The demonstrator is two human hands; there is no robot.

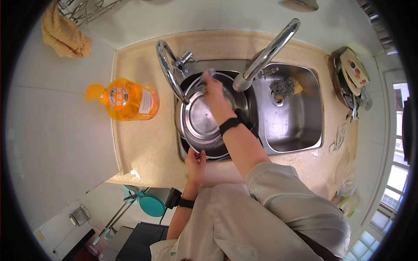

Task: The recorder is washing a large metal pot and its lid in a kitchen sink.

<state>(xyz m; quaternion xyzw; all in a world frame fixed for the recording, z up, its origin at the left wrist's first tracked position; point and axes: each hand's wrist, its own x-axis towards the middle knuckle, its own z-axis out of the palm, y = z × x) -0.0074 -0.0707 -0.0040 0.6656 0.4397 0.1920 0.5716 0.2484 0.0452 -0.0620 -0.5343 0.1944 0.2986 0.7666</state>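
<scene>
A round stainless-steel basin (204, 114) lies in the left sink bowl, wet with droplets on its inside. My left hand (196, 160) pinches its near rim between thumb and fingers. At the far rim is my right hand (214, 89), closed around a grey scrubber (209, 72) pressed to the metal; motion blur hides its exact kind. Beneath the basin, dark cookware (253, 112) shows partly, largely covered by the basin and my right forearm.
Two chrome faucets, a slim one (165, 62) and a thick one (271, 49), arch over the sink. A steel-wool scourer (282, 87) lies in the right bowl (290, 124). An orange dish-soap bottle (134, 101) is left; stacked pans and plates (351, 73) stand right.
</scene>
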